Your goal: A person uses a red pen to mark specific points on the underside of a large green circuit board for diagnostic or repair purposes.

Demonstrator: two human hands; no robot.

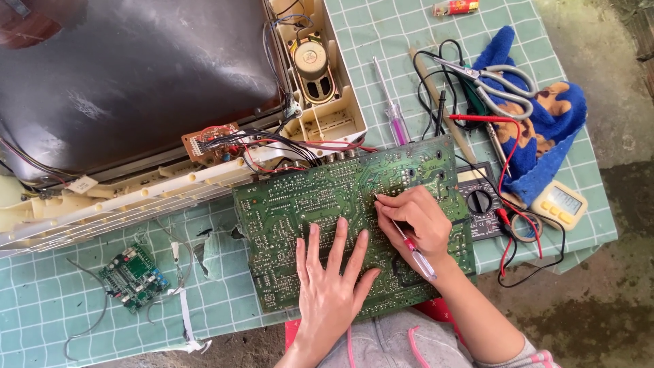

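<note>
Both hands work on a large green circuit board point(327, 211).
Left hand point(332, 276) lies flat with fingers spread on the board; right hand point(412, 219) grips a clear-handled screwdriver point(414, 251), its tip touching the board, which lies on the checkered surface point(41, 307).

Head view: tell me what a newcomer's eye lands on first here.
First the large green circuit board at centre, with the left hand pressed flat on it and the right hand working a small screwdriver into its solder side. Behind it, upper left, sits the dark picture tube in an opened cream television casing. A multimeter with red and black leads lies right of the board.
</note>
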